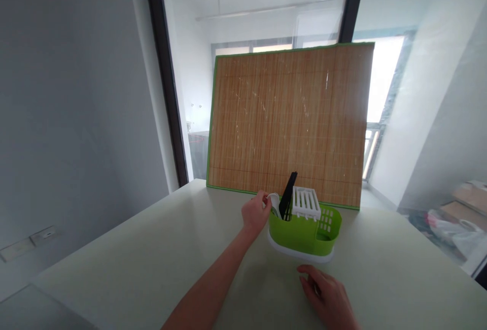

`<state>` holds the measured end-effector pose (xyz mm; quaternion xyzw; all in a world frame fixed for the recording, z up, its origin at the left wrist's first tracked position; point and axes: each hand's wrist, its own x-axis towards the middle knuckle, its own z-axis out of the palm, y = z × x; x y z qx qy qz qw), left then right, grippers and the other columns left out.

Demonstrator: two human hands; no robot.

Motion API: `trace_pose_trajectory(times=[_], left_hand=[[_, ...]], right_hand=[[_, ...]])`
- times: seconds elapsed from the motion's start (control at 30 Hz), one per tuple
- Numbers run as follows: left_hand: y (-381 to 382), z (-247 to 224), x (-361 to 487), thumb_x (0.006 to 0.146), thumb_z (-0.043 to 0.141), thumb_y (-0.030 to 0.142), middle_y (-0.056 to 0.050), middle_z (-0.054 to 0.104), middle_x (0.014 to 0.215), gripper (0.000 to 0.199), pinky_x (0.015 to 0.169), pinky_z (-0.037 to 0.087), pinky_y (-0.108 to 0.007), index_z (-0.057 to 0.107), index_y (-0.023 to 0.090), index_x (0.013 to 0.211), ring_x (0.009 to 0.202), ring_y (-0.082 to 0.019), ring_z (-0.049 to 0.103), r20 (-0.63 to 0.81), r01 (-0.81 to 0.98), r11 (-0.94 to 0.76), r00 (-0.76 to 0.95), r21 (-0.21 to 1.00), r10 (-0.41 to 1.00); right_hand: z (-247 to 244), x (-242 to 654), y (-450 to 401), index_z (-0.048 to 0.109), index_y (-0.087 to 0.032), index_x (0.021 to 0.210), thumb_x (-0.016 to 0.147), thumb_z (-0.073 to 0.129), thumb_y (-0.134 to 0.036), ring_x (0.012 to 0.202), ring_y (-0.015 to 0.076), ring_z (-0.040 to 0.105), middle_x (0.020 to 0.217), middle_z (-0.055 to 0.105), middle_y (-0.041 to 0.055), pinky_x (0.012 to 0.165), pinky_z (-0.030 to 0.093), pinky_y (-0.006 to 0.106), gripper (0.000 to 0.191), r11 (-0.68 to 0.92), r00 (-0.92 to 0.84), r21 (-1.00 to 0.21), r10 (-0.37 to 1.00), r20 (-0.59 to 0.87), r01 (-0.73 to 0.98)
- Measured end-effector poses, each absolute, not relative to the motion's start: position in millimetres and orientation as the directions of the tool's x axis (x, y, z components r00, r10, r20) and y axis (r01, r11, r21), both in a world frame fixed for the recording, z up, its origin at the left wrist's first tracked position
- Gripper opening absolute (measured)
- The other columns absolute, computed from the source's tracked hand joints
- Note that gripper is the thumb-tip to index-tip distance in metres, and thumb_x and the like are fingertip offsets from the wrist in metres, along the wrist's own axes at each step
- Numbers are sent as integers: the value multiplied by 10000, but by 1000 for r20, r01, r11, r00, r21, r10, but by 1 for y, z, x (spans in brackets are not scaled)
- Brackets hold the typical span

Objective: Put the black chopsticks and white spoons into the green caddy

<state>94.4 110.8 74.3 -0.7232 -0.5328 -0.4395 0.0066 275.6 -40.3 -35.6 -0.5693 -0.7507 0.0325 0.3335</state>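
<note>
A green utensil caddy with a white base stands on the table, a white slatted rack across its top. Black chopsticks lean upright inside it. Beside them, in the left compartment, is a white spoon with its top end above the rim. My left hand is closed in a pinch on the edge of that white spoon, at the caddy's left side. In front of the caddy, close to the table top, my right hand has its fingers loosely curved, thumb and forefinger apart, with nothing in them.
The pale table reaches to a bamboo mat with green edging, which stands upright behind the caddy. Behind the mat is a glass partition with dark frames. A grey wall with a socket plate is at left; boxes and bags lie at far right.
</note>
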Motion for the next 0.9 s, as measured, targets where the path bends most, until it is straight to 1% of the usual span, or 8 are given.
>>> trace_pose_trajectory(times=[0.13,0.33,0.43,0.5,0.6,0.67,0.8,0.9], left_hand=[[114,68,96,850,488,300,17,661,759,151,559,292,-220,561,216,952,648,-131,585,592,776,-419,73,472,803],[114,65,95,836,497,288,42,631,747,230,557,302,-213,509,226,1057,617,-114,568,595,712,-449,53,541,802],[102,58,90,853,460,332,42,603,714,227,569,330,-204,507,209,1038,614,-109,559,623,661,-467,-1,587,782],[90,46,86,871,420,363,44,584,667,211,567,334,-197,533,204,955,588,-101,542,624,640,-496,32,587,780],[70,19,78,881,392,375,25,589,622,279,560,327,-202,571,196,763,563,-99,524,553,680,-547,243,489,797],[59,1,75,866,411,363,2,612,625,306,573,331,-215,589,189,686,584,-113,544,430,732,-553,384,398,817],[49,-21,77,822,445,360,-33,665,699,285,626,364,-246,640,186,708,689,-167,605,177,799,-539,509,265,842],[49,-25,80,827,423,356,-50,685,764,299,669,383,-270,661,190,753,759,-195,621,127,803,-554,539,222,833]], right_hand=[[-35,274,-41,586,-251,1043,907,402,-344,560,143,588,643,622,-31,579,414,234,247,352,-146,-419,882,448,837],[-35,274,-42,574,-257,1053,913,401,-340,574,148,588,648,622,-32,591,408,241,238,337,-150,-415,894,421,845],[-35,275,-42,584,-252,1040,910,400,-332,589,151,597,670,636,-21,598,413,245,239,338,-159,-403,896,416,851],[-34,274,-43,598,-248,1011,909,394,-326,606,154,606,702,652,-9,605,420,248,241,342,-170,-395,896,409,853],[-33,273,-43,618,-247,962,910,382,-316,638,154,622,763,675,7,615,434,245,252,361,-193,-395,894,405,844],[-33,273,-43,628,-247,939,903,380,-308,651,154,632,796,687,11,619,447,241,258,374,-197,-403,888,416,836],[-35,275,-41,635,-255,906,884,398,-302,651,156,643,794,693,0,619,467,240,243,365,-177,-411,886,428,835],[-38,277,-40,626,-262,917,891,398,-325,632,153,638,764,684,-13,595,469,235,237,343,-150,-418,891,429,841]])
